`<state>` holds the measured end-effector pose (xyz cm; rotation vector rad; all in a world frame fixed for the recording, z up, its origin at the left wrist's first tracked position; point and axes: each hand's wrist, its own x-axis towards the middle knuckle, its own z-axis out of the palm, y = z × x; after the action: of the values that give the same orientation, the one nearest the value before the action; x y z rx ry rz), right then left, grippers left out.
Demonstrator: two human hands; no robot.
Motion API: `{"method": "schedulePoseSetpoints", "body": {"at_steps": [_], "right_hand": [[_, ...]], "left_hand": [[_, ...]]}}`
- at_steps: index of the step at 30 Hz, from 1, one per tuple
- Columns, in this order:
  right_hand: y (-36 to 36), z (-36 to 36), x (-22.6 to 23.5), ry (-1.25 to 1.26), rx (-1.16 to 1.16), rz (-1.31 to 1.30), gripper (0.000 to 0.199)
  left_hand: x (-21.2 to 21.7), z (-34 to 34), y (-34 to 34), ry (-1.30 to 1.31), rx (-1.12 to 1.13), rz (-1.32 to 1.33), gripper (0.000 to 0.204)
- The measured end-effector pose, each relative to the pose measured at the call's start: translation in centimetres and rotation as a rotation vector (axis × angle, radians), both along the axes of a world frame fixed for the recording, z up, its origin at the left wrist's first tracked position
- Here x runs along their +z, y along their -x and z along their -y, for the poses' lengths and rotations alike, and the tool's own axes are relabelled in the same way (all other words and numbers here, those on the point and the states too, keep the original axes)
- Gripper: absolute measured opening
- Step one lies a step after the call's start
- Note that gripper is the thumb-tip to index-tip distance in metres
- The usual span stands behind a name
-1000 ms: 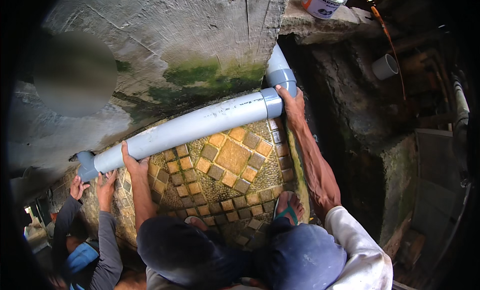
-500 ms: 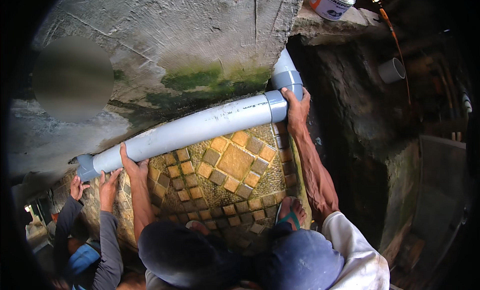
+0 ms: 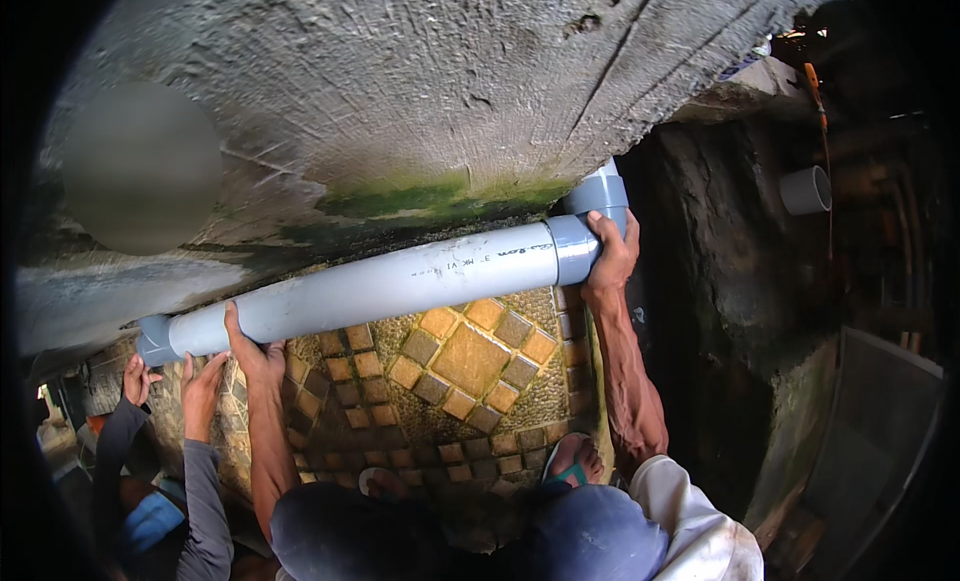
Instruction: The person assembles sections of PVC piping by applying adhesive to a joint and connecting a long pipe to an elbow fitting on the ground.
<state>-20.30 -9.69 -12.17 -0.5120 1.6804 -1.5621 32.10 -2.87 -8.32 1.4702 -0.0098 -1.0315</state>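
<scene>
A thick light-grey plastic pipe (image 3: 390, 281) runs along the foot of the rough wall, with a darker grey elbow fitting (image 3: 578, 249) on its right end. My right hand (image 3: 613, 256) is wrapped round that elbow, thumb on top. Toward the pipe's left part, my left hand (image 3: 258, 349) grips it from below, thumb up its near side. At the far left end sits another grey fitting (image 3: 155, 341). A co-worker's two hands, one (image 3: 203, 381) under the pipe and one (image 3: 138, 383) by the fitting, support that end.
A mossy concrete wall (image 3: 430, 111) overhangs the pipe. Below lies a patterned tile floor (image 3: 470, 366), where my sandalled foot (image 3: 577, 461) stands. To the right drops a dark recess, with a short grey pipe stub (image 3: 806, 191) beyond and an orange-handled tool (image 3: 812, 79) above it.
The view has shifted, so the wall fills more of the top and the can on the ledge has nearly left the picture. Both my hands keep their hold on the pipe and elbow.
</scene>
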Motion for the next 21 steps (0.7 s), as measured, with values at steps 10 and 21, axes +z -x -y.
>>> {"method": "schedulePoseSetpoints", "body": {"at_steps": [10, 21], "right_hand": [[-0.4, 1.5, 0.8, 0.038, 0.027, 0.088, 0.062], [-0.1, -6.2, 0.1, 0.268, -0.228, -0.272, 0.078]], "left_hand": [[-1.7, 0.7, -1.1, 0.018, 0.004, -0.004, 0.057], [-1.5, 1.1, -1.9, 0.057, -0.036, -0.073, 0.062]]}}
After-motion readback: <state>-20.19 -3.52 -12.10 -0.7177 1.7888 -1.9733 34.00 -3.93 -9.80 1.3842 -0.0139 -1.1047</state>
